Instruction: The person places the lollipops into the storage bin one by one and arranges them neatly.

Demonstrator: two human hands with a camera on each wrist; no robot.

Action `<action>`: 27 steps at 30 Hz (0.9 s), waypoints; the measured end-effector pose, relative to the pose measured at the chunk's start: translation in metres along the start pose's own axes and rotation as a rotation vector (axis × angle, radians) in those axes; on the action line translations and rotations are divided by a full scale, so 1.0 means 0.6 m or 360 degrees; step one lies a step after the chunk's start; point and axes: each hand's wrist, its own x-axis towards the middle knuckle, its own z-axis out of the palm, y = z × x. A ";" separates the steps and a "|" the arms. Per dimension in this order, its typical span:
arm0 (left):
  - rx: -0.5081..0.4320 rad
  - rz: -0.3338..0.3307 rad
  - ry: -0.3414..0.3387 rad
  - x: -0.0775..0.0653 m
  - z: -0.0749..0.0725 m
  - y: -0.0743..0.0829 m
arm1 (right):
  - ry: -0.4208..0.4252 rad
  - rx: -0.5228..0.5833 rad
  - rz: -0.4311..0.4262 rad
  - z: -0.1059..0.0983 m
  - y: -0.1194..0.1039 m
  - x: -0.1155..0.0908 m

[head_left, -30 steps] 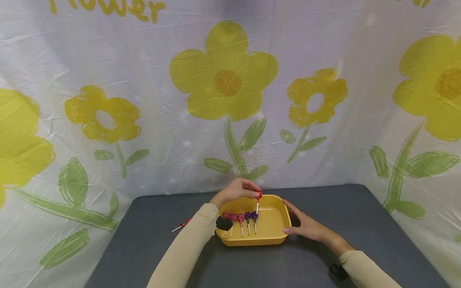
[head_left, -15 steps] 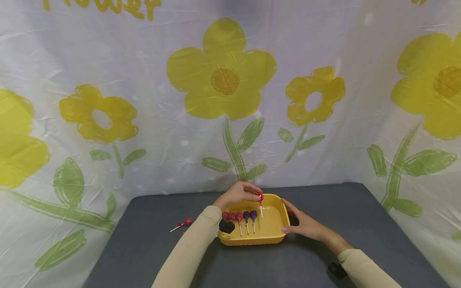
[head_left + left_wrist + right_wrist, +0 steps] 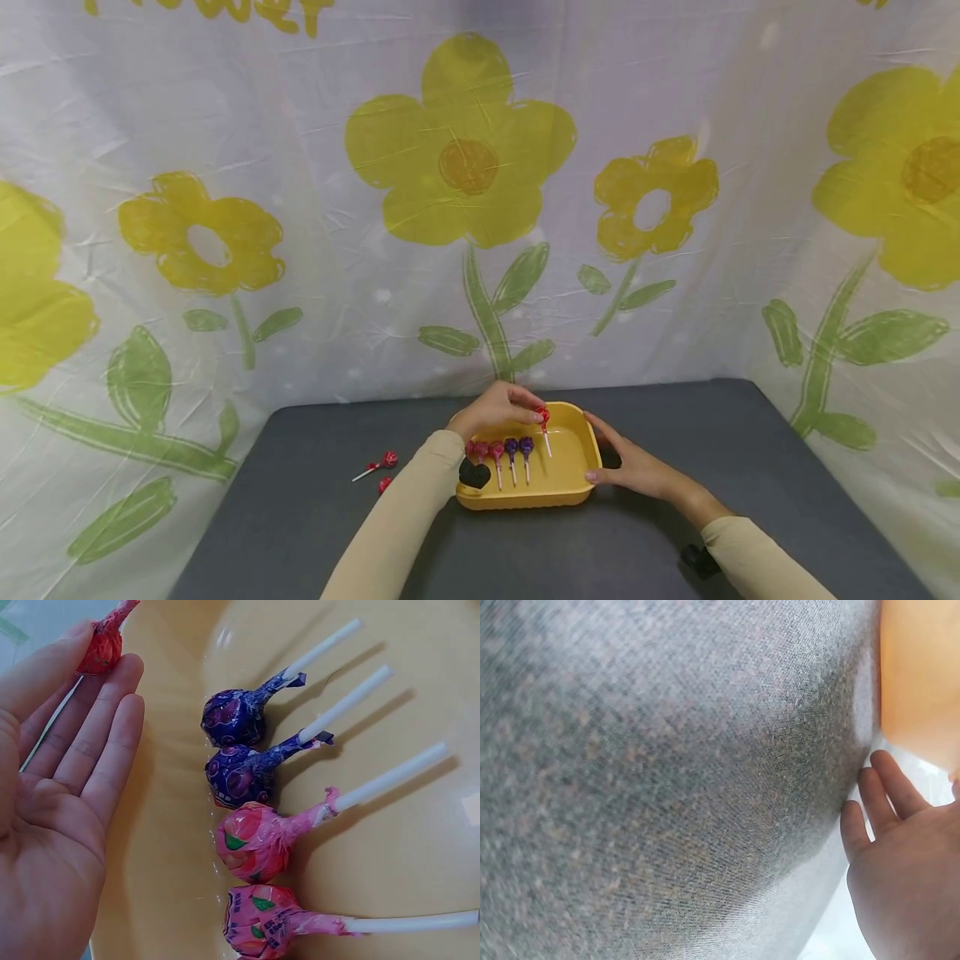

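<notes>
My left hand (image 3: pixel 501 408) pinches a red-wrapped lollipop (image 3: pixel 543 414) by its candy head over the yellow tray (image 3: pixel 577 450); its white stick points down into the tray. In the left wrist view, the palm of the left hand (image 3: pixel 56 832) faces the camera. Beside it, purple lollipops (image 3: pixel 238 774) and pink lollipops (image 3: pixel 255 841) lie in a row on the tray floor, sticks parallel. My right hand (image 3: pixel 637 471) holds the tray's right end, thumb at the near corner and index finger at the far one. Other fingers of the right hand (image 3: pixel 907 862) are spread beside the tray.
Left of the tray, a red lollipop (image 3: pixel 388 459) lies on the dark grey table (image 3: pixel 300 500), with another red lollipop (image 3: pixel 385 484) partly behind the left sleeve. A flower-printed cloth (image 3: pixel 330 333) stands behind and around the table.
The left hand has moved slightly right and down with the red lollipop, whose stick has come away from the purple lollipops. The right hand keeps its place on the tray.
</notes>
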 end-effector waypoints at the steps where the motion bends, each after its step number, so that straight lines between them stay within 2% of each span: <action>1: 0.0002 -0.0004 0.0003 0.000 0.001 0.000 | -0.0001 0.0001 0.0000 0.000 0.000 0.000; 5: 0.0017 -0.0010 0.0023 -0.001 0.004 -0.001 | 0.0004 -0.0003 0.0008 0.000 0.000 0.000; 18: 0.0047 -0.0001 -0.0004 0.003 0.021 -0.020 | 0.0011 0.0000 0.0018 0.001 0.003 0.001; 27: 0.0070 -0.0016 -0.0037 0.005 0.027 -0.019 | 0.0012 -0.0002 0.0021 0.001 0.005 0.001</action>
